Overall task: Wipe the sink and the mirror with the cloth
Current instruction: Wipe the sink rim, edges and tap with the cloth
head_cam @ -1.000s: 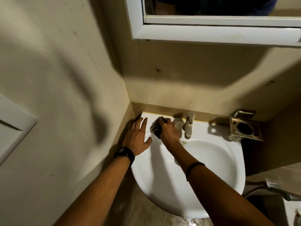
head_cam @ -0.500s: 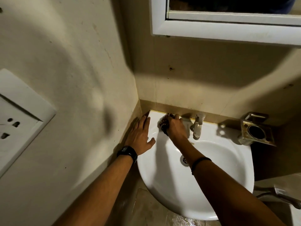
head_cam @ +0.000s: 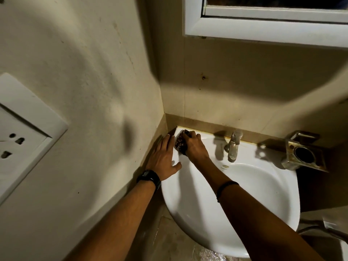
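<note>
Head camera looks down into a dim bathroom corner. Far left, a white socket plate (head_cam: 24, 117) sits on the cream side wall (head_cam: 90, 72). Next comes the left hand (head_cam: 163, 157), lying flat and open with fingers spread, palm down on the left rim of the white sink (head_cam: 207, 213), right where the basin meets the side wall; a black watch (head_cam: 148, 176) circles that wrist. Just to its right, touching the back left corner of the sink's ledge, the right hand (head_cam: 194, 146) is closed over a dark, patterned cloth (head_cam: 180, 142), pressing it against the porcelain; most of the cloth is hidden under the fingers. A thin dark band (head_cam: 226, 187) rings the right forearm, which crosses above the bowl. Further right, a metal tap (head_cam: 234, 146) stands upright on the back ledge, well apart from the cloth. Above it, on the back wall, only the lower white frame of the mirror (head_cam: 263, 29) shows. At far right, a tarnished metal holder (head_cam: 305, 151) with a round opening is fixed beside the sink's edge.
</note>
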